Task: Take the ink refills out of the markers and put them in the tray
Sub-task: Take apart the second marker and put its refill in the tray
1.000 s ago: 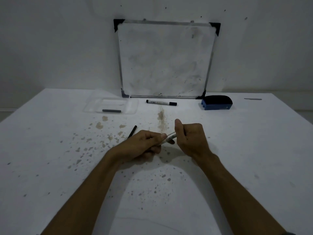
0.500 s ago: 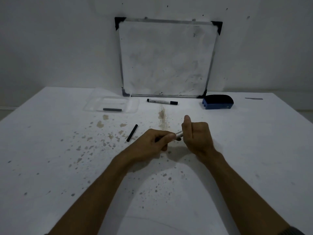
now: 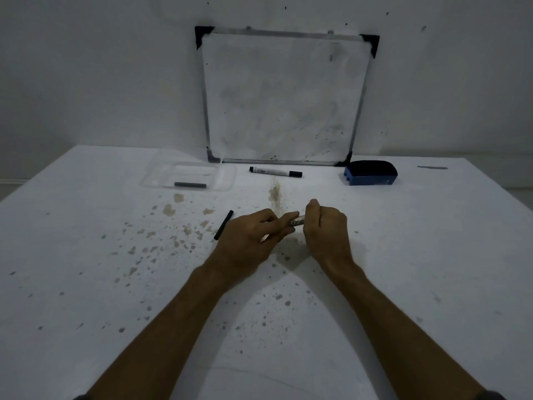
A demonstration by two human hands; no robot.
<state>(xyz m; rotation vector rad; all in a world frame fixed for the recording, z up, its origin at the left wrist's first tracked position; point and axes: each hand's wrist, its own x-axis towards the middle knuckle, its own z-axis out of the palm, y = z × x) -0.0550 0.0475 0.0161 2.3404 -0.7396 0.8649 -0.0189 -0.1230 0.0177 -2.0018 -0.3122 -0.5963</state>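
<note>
left hand [image 3: 253, 235] + right hand [image 3: 326, 226]: both closed on marker [image 3: 297, 221], mid-table | tray [image 3: 227, 183]: far left, one refill [image 3: 190, 185] inside | second marker [image 3: 275, 172]: lying by whiteboard [image 3: 285, 96]

Both hands meet on one marker [image 3: 296, 221] above the table [image 3: 86, 284] — left hand [image 3: 253, 235] left of the grip, right hand [image 3: 326, 229] right of it. Loose cap [image 3: 223, 225] lies just left of the grip. Behind-left: tray [image 3: 227, 180] with one refill [image 3: 190, 185] in it. Directly behind: second marker [image 3: 275, 172], then whiteboard [image 3: 285, 96] against the wall. Behind-right — eraser [image 3: 370, 176].
</note>
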